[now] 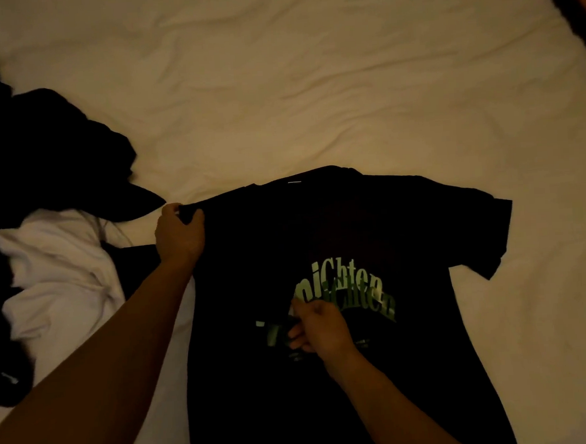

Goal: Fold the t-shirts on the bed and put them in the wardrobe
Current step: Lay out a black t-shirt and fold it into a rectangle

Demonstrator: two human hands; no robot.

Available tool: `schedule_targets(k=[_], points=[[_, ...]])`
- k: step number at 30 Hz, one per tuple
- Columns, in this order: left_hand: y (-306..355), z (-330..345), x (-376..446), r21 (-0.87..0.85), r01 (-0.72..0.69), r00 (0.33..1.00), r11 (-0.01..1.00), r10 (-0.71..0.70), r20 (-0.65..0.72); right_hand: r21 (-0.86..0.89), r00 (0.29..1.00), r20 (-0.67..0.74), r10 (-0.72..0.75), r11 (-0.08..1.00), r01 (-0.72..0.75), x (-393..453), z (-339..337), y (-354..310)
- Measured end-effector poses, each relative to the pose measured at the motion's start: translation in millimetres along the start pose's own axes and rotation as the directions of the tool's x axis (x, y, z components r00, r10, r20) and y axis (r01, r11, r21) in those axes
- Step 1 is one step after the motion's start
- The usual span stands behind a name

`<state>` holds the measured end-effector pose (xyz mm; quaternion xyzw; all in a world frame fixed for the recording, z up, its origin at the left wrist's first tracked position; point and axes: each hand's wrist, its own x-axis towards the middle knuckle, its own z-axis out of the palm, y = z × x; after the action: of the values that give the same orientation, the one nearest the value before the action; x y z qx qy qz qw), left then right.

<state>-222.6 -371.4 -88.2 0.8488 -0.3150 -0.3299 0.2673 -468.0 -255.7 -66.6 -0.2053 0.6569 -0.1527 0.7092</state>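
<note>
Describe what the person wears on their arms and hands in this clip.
Nothing shows on either. The left hand and right hand are bare, with no gloves, rings, watch or bracelet visible. Both forearms are bare too; no sleeve reaches into view. The light is dim, so small details could be missed.

Occlusions and crops, head view, dim light.
Black t-shirt (370, 224): hem is running off the frame at 6 o'clock; right hand (320, 326) is covering part of the green print (354, 286), lettering unreadable. Dark clothes pile (40, 151) at 9 o'clock is losing its shape in shadow, cropped left. Blurred dark shape (576, 2) at 1 o'clock, unidentifiable.
</note>
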Motion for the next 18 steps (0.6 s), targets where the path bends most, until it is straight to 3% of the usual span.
schedule_targets(k=[3,6,11,15,18], points=[[15,9,-18,0.376,-0.068,0.997,0.924,0.081,-0.018,-0.109,0.979,-0.17,-0.11,0.99,0.093,2,-50,-26],[33,25,-37,0.546,-0.091,0.99,0.833,0.133,-0.039,-0.146,0.927,-0.323,-0.192,0.978,0.151,4,-118,-53],[81,83,-66,0.596,-0.375,0.918,0.71,0.376,0.129,-0.093,0.835,-0.502,-0.226,0.974,0.207,-1,-229,-80],[134,162,-105,0.542,-0.637,0.762,0.548,0.557,0.331,-0.095,0.823,-0.53,-0.206,0.978,0.184,6,-282,-71],[165,218,-133,0.478,-0.758,0.65,0.445,0.586,0.485,-0.122,0.803,-0.561,-0.203,0.979,0.162,13,-298,-64]])
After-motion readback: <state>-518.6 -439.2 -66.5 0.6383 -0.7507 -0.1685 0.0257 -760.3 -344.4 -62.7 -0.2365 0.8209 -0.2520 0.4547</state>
